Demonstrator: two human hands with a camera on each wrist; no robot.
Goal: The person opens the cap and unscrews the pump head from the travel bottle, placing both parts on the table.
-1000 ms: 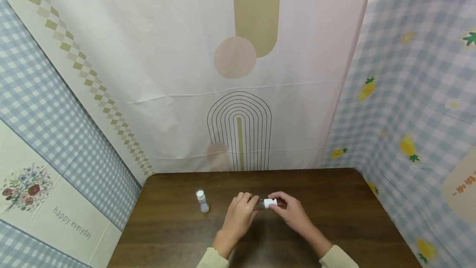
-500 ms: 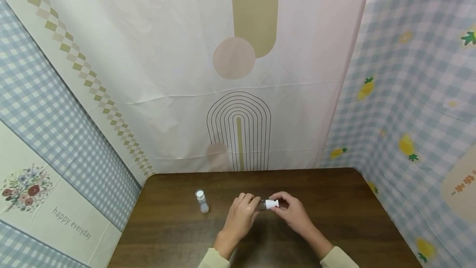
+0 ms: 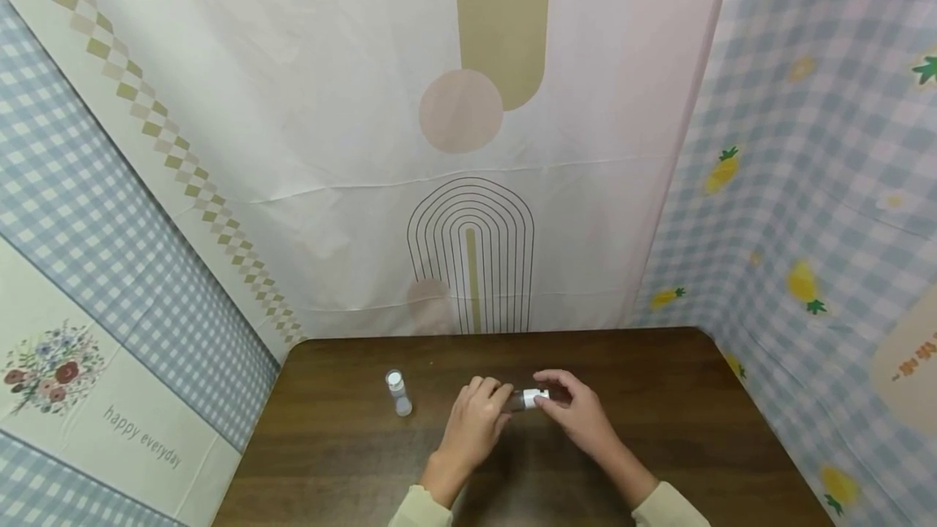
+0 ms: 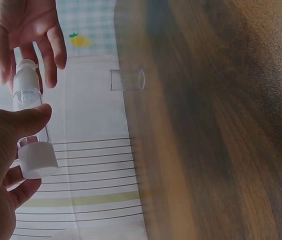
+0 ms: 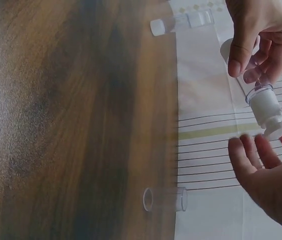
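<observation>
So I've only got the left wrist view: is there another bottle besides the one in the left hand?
Observer: Yes. The head view shows a second bottle on the table, to the left of the left hand.
Operator: Standing or lying?
Observer: Standing upright; the right wrist view shows its white base down on the wood.
Operator: Sleeves near the work?
Observer: Head view has both pale cuffs back on the forearms, apart from the held bottle.
</observation>
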